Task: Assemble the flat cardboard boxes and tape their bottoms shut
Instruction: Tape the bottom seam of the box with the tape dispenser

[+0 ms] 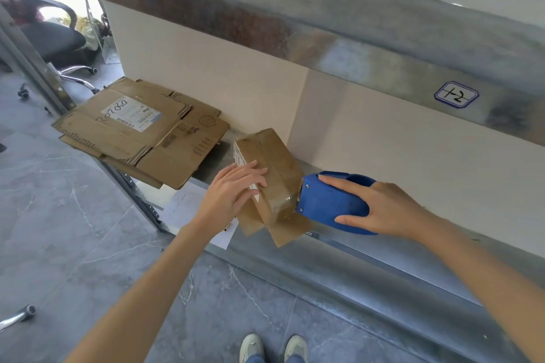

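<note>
A dull metal shelf (368, 262) bears flattened corrugated boxes (138, 132) (creased, labelled) and, to their right, a small tape-glossed brown box (275, 165). The right hand (386, 209) grips a blue plastic tape dispenser (327, 203) against its end; the left hand (233, 188) presses it, fingers straight.

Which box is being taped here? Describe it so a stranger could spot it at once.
Look at the lower metal shelf. Near its front edge, right of the flat cardboard stack, sits a small box, with the left hand pressing on it and a blue tape dispenser, held by the right hand, at its end. It alone is folded up, not flat.
</note>
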Motion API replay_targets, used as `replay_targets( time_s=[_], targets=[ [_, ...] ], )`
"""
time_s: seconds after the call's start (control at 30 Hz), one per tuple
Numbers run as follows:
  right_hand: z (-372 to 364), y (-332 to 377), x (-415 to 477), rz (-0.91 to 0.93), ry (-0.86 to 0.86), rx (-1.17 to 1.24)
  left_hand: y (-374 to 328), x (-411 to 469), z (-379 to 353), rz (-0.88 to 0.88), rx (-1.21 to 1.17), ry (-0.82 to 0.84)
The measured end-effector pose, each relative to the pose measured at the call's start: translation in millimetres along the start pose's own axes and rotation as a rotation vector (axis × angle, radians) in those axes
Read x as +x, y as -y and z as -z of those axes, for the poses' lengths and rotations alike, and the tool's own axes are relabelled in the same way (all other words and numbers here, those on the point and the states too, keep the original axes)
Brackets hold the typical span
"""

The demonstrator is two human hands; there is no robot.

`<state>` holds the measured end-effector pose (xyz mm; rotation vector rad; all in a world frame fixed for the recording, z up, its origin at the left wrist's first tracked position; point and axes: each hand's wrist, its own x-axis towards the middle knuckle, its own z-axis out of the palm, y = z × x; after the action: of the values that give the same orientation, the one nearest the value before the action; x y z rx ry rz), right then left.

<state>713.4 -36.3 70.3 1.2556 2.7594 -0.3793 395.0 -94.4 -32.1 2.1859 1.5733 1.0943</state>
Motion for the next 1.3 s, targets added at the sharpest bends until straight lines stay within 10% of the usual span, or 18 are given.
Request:
replay_targets(
  time_s=[1.3],
  targets=[
    [-6,-15,-2,0.047,-0.007,0.004,-29,-4,-13,0.036,0.183,0.068]
  ],
)
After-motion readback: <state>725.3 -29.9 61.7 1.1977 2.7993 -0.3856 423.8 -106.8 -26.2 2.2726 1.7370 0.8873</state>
